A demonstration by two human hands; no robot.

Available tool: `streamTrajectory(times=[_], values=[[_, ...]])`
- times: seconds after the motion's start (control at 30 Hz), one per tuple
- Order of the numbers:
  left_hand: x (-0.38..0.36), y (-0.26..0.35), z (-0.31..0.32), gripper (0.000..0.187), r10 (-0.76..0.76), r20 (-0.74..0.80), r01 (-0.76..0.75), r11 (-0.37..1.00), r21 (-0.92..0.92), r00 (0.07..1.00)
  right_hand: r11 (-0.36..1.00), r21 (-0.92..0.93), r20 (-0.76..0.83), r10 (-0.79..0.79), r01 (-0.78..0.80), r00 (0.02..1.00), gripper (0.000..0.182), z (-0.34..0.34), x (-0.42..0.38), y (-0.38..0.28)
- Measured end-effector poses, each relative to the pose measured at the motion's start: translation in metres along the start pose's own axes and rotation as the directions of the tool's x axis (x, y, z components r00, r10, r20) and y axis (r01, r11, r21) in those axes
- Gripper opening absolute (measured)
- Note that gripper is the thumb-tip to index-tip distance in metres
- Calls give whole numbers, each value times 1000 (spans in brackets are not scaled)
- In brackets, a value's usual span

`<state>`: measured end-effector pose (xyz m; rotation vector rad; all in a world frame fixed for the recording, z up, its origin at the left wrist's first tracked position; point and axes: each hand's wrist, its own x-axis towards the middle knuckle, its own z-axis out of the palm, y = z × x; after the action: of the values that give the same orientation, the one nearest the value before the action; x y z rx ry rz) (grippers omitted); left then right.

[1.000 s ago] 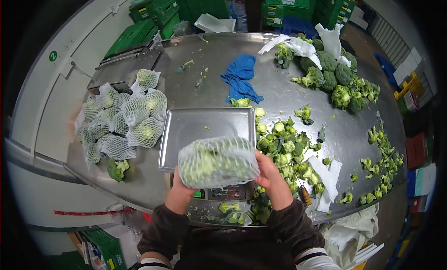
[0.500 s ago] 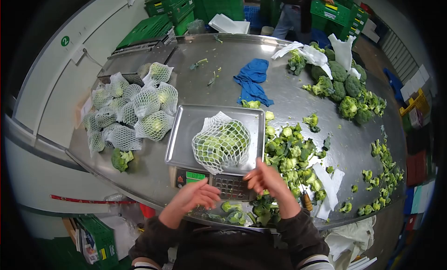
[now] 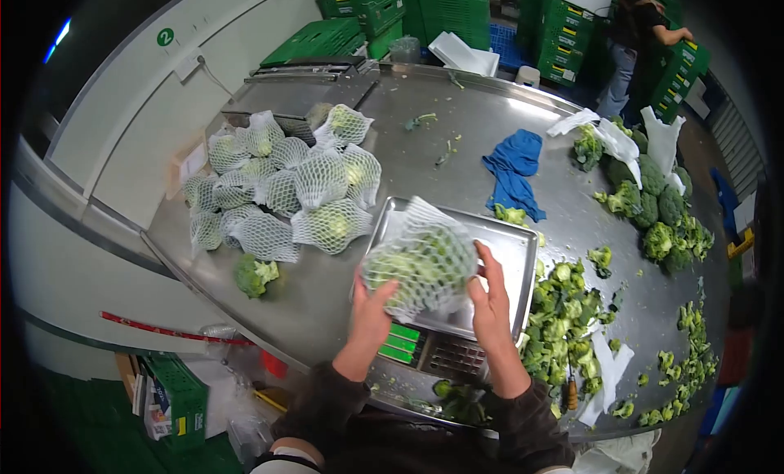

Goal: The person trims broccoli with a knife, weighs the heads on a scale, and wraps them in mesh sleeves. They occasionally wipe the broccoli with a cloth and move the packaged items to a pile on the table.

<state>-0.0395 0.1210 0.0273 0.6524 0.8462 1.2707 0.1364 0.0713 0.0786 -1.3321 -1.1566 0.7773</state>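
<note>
A white net bag of broccoli (image 3: 420, 266) sits over the steel pan of a weighing scale (image 3: 510, 245). My left hand (image 3: 371, 311) grips the bag's near left side. My right hand (image 3: 490, 298) presses against its right side, fingers spread upward. The scale's green display and keypad (image 3: 404, 343) show just below my hands.
A pile of filled net bags (image 3: 286, 188) lies left of the scale, with one loose broccoli head (image 3: 255, 274) in front. Cut florets (image 3: 563, 311) and whole heads (image 3: 653, 204) cover the right of the steel table. A blue cloth (image 3: 514, 168) lies behind. A person stands by green crates (image 3: 572, 41).
The bag was held in the air, then set on the scale pan with both hands off it. Now both hands hold the bag again; the view has swung left.
</note>
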Motion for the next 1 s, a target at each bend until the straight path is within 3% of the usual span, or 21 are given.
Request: streamTrajectory(times=[0.03, 0.13, 0.2, 0.27, 0.33, 0.4, 0.43, 0.5, 0.57, 0.63, 0.73, 0.83, 0.9, 0.97, 1.0], values=[[5, 15, -10, 53, -28, -33, 23, 986, -166, 999, 999, 42, 75, -16, 13, 997, 55, 10, 1, -5], [45, 59, -50, 46, 85, 50, -72, 973, -217, 995, 989, 147, 254, -59, 22, 965, 53, 39, 7, -30], [68, 101, -66, 42, -7, -51, -6, 970, -242, 999, 995, 98, 295, -49, 21, 954, 49, 42, 7, -29], [96, 141, -80, 37, 33, -94, -49, 983, -177, 995, 982, 81, 329, 134, -170, 935, 42, 33, 0, -20], [136, 167, -101, 35, 134, -152, -151, 983, -107, 979, 977, 67, 245, 180, -201, 953, 38, 21, -13, 0], [179, 183, -122, 33, 279, -203, -286, 958, -3, 939, 898, 167, 169, 381, -408, 909, 36, 0, -33, 19], [206, 188, -146, 35, 284, -166, -286, 958, 9, 944, 892, 142, 120, 414, -428, 902, 34, -8, -40, 18], [277, 183, -205, 60, 333, -285, -304, 942, 142, 899, 876, 189, 52, 443, -444, 895, 33, -25, -57, 27], [285, 175, -177, 80, 305, -364, -203, 934, 293, 880, 868, 171, -17, 476, -466, 879, 32, -42, -68, 24], [313, 164, -198, 84, 272, -448, -51, 894, 445, 852, 867, 158, -74, 487, -472, 870, 31, -60, -77, 26], [302, 168, -178, 80, 223, -416, -39, 913, 406, 882, 854, 97, -216, 520, -511, 827, 30, -98, -89, 36], [288, 170, -183, 79, 203, -448, 52, 867, 495, 871, 890, 123, -429, 447, -440, 785, 27, -152, -85, 53], [284, 174, -205, 69, 374, -370, -18, 723, 690, 850, 910, 45, -572, 362, -413, 736, 25, -195, -75, 74], [265, 170, -211, 65, 456, -308, -79, 653, 753, 835, 892, -186, -668, 192, -411, 719, 21, -248, -63, 114], [256, 168, -211, 61, 535, -243, -140, 577, 805, 809, 926, -58, -714, 222, -372, 664, 21, -268, -50, 120]])
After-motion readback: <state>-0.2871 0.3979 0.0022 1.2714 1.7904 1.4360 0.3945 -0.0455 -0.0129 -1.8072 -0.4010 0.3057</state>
